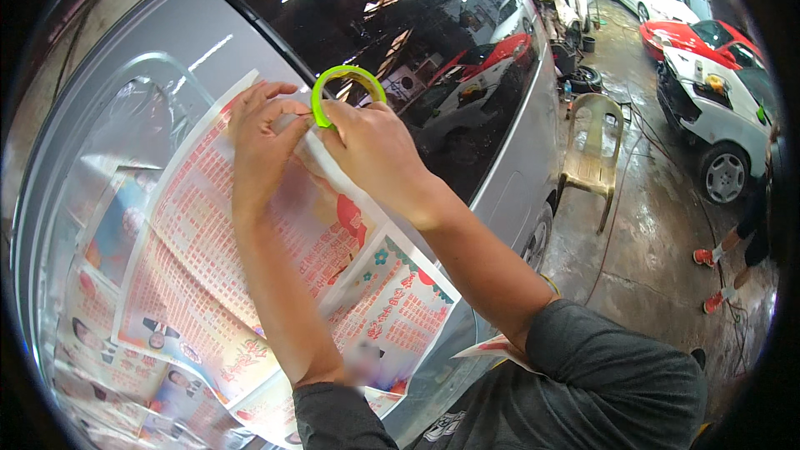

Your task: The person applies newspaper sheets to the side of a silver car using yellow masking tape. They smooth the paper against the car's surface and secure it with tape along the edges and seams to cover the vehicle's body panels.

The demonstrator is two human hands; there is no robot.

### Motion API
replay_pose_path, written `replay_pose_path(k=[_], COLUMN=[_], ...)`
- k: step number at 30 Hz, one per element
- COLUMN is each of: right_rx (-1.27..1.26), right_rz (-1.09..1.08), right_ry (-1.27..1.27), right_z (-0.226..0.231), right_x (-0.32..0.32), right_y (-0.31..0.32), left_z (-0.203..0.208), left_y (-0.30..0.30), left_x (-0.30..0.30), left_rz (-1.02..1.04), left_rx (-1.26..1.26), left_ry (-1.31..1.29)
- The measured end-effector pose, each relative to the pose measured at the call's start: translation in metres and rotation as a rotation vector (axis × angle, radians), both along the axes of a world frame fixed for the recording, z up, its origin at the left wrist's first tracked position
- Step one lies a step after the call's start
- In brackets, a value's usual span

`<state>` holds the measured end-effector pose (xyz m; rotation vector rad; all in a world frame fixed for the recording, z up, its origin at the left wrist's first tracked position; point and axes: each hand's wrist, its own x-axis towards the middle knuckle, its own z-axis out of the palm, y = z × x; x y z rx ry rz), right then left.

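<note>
My right hand point(371, 146) grips a bright green roll of adhesive tape point(346, 75), held upright in front of the dark car window. Beside the roll, the thumb and forefinger of my left hand point(265, 129) pinch together at the tape's end; the exact contact is too small to see. Under both hands a large sheet of newspaper point(250, 242) with red print and coloured pictures lies over the side of a silver car point(242, 54). The sheet's upper edge runs below my fingers. More printed sheets overlap toward the lower left.
Clear plastic film point(125, 137) covers the panel on the left. The dark window point(450, 42) stretches away beyond my hands. On the right stand a plastic chair point(592, 146), a white car with its front stripped point(717, 117), a red car point(708, 37) and a person in orange shoes point(705, 257). Hoses cross the floor.
</note>
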<state>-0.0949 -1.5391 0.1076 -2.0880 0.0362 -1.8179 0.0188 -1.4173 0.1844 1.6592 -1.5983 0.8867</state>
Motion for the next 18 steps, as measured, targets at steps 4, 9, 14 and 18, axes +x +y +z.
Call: replay_pose_path(k=[4, 9, 14, 18], right_rx=[0.024, -0.006, -0.163, -0.087], right_rz=[-0.008, -0.051, -0.075, -0.027], right_ry=[0.033, 0.013, 0.009, 0.130], right_z=[0.002, 0.002, 0.002, 0.005], right_x=[-0.003, -0.005, -0.005, -0.009], right_y=[0.005, 0.004, -0.008, -0.004], left_z=[0.000, -0.001, -0.004, -0.005], left_y=[0.000, -0.001, -0.002, 0.000], left_x=[0.001, 0.000, 0.000, 0.001], left_rz=[0.003, 0.048, 0.046, 0.085], left_rx=[-0.004, -0.009, -0.026, -0.015], left_ry=[0.002, -0.010, -0.062, -0.083])
